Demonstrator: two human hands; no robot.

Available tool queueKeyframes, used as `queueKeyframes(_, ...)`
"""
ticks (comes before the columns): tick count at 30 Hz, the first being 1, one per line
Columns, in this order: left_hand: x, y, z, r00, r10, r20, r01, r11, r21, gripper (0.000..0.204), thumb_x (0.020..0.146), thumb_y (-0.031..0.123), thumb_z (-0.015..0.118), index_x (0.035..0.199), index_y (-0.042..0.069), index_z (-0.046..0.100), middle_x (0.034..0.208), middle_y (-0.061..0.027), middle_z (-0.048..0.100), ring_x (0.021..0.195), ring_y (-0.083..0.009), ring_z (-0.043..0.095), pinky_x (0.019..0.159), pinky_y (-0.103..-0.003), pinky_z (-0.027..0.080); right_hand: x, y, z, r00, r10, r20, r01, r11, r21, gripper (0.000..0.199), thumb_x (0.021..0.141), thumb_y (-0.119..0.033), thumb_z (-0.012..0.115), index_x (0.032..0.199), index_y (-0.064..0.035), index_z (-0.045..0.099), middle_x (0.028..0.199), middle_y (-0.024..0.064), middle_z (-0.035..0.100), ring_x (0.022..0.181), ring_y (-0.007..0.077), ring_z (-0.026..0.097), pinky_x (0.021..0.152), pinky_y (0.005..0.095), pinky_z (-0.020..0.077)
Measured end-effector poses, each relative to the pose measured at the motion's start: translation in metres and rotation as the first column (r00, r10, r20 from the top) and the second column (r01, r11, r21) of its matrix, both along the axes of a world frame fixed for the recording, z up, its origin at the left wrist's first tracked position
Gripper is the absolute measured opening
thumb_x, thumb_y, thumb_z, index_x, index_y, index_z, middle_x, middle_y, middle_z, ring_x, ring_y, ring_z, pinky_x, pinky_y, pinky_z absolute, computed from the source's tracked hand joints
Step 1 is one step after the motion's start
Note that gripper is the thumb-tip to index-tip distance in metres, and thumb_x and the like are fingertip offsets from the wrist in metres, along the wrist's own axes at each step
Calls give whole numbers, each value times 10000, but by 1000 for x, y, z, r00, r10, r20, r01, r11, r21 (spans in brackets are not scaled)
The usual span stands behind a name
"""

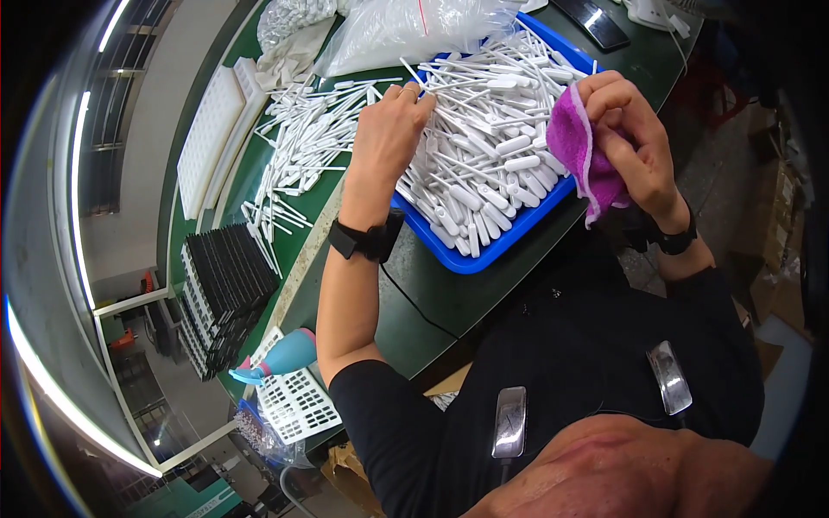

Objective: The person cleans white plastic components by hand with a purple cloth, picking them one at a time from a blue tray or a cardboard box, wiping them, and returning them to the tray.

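A blue tray (466, 262) is heaped with white plastic sticks (505, 142) that have wide, flat rounded ends. Over the tray's far left edge is my left hand (390, 142), its fingers bent and closed among the sticks. Its fingertips are hidden, so what they hold cannot be made out; one stick pokes up beside them. My right hand (635, 138) grips a purple cloth (571, 138) with a pale edge, held above the tray's right side. Part of the cloth hangs below the fingers.
More loose white sticks (306, 129) lie left of the tray on the green table (406, 302). Beyond are white perforated blocks (210, 129), stacked black racks (229, 281) and a clear plastic bag (406, 39). A teal-and-pink object (289, 351) rests on a white grid (302, 406). A phone (591, 22) lies far right.
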State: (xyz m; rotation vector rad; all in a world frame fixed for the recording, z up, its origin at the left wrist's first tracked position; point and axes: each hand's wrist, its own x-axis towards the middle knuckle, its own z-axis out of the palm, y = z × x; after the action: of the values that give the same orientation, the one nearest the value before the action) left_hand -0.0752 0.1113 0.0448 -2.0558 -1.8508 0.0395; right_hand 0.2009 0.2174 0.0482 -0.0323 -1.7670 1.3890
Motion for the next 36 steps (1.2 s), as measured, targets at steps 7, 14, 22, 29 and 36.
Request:
queueKeyframes(7, 11, -47, 23, 994, 71, -81, -66, 995, 70, 174, 748, 55, 556, 920, 73, 575, 856, -50, 587, 770, -196, 603, 560, -296, 506, -31, -11, 35, 828, 324, 458, -331, 941, -68, 269, 941, -233, 456, 944, 4, 584, 757, 43, 560, 666, 103, 548, 632, 222, 436)
queueKeyframes(14, 42, -97, 53, 985, 170, 6, -166, 951, 261, 359, 756, 65, 620, 1103, 154, 627, 951, -18, 635, 785, -176, 621, 567, -281, 495, -102, -46, 30, 818, 96, 567, -342, 873, 347, 319, 949, -299, 471, 879, -14, 598, 740, 23, 571, 658, 148, 556, 614, 299, 430)
queueKeyframes(22, 37, -171, 30, -117, -214, 970, -661, 745, 84, 355, 860, 96, 611, 1203, 18, 564, 995, -103, 664, 738, -147, 636, 534, -211, 480, -143, -100, 20, 630, 496, 598, -624, 781, 10, 349, 953, -310, 477, 782, -22, 574, 701, 3, 534, 688, 101, 484, 650, 264, 394)
queueKeyframes(29, 31, -190, -1, -371, -401, 838, -635, 768, 86, 328, 876, 86, 589, 1177, -38, 557, 997, -166, 659, 797, -180, 664, 522, -215, 501, -160, -123, -7, 475, 611, 633, -710, 691, -136, 369, 959, -321, 479, 747, -33, 570, 689, -15, 517, 672, 67, 447, 622, 234, 362)
queueKeyframes(36, 28, -198, -18, -425, -395, 815, -627, 778, 50, 312, 871, 80, 594, 1160, -35, 564, 976, -169, 665, 815, -200, 673, 518, -219, 513, -163, -129, -15, 434, 661, 612, -730, 656, -191, 365, 957, -311, 488, 739, -29, 569, 674, -13, 520, 663, 71, 452, 624, 241, 373)
